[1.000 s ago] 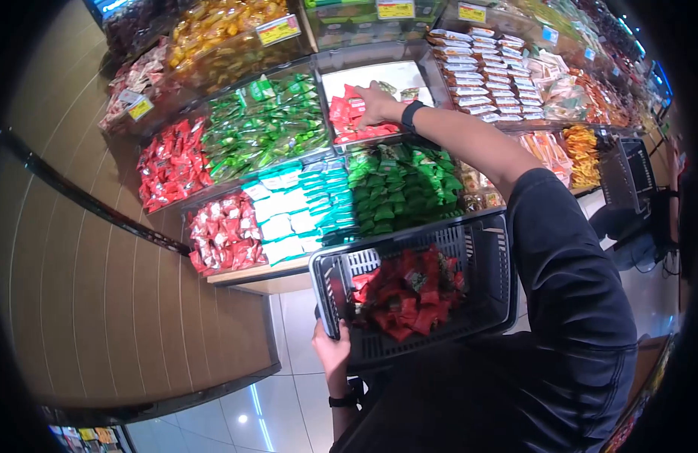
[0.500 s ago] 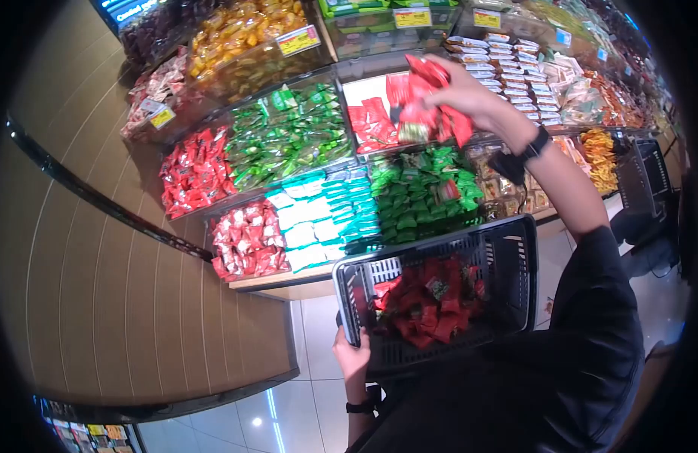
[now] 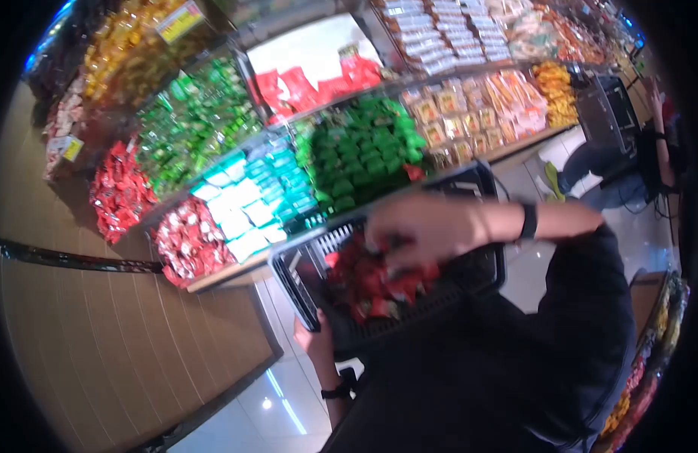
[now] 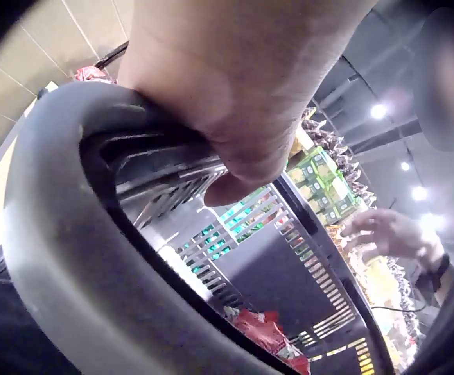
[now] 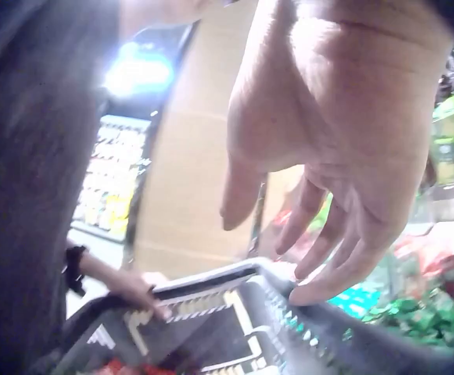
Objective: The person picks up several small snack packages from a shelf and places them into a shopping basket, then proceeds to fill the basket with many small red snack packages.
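Observation:
My left hand point(image 3: 313, 337) grips the end rim of a black plastic shopping basket point(image 4: 281, 266), its thumb over the inner side in the left wrist view. Inside the basket lies a heap of red snack packets point(image 3: 368, 285). Over this heap hovers my right hand point(image 3: 428, 226), blurred in the head view. The right wrist view shows that hand point(image 5: 336, 156) with fingers loosely bent and nothing between them. Beyond the basket, more red packets point(image 3: 296, 89) lie in a display bin with a white bottom.
Dark green packets point(image 3: 360, 155) fill the bin just behind the basket, with teal and white packets point(image 3: 243, 196) to their left. One red packet point(image 3: 415, 172) lies by the green ones. A curved wooden panel point(image 3: 138, 325) stands at left. Another person point(image 3: 658, 143) is at far right.
My right hand has come from the white-bottomed bin, where it gripped several red packets, down over the basket and has let them go. The left hand still holds the basket rim.

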The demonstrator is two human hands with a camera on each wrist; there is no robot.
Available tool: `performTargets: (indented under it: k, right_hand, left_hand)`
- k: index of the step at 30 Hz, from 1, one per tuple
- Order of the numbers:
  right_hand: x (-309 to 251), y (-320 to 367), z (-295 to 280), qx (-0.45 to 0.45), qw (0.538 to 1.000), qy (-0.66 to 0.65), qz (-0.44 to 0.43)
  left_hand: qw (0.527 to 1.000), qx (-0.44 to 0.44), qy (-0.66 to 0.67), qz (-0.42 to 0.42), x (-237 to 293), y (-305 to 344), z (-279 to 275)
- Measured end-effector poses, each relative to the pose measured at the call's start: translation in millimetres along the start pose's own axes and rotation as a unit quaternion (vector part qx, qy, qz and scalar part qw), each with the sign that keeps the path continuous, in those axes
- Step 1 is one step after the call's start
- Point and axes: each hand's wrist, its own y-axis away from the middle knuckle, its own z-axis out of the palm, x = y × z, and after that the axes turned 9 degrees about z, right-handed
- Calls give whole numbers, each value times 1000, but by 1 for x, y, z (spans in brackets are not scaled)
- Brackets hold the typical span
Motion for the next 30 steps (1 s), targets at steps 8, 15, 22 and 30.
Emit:
performTargets:
  k: [8,15,22,30]
  right_hand:
    - [139,-52,-83,-69,914,188,353]
    - [213,-89,-29,-230,844,1,485]
    - [219,-70,-42,-169,876,-35,451]
    - [219,-65,-38,-166,891,-11,423]
  left_hand:
    - [998,10,-52,-24,9,2,1]
    - [997,-9,-61,-45,25,-6,-4]
    - [994,-29,-44,-92,27,-6,-6]
    - [990,-23,-80,-115,26,-5,-5]
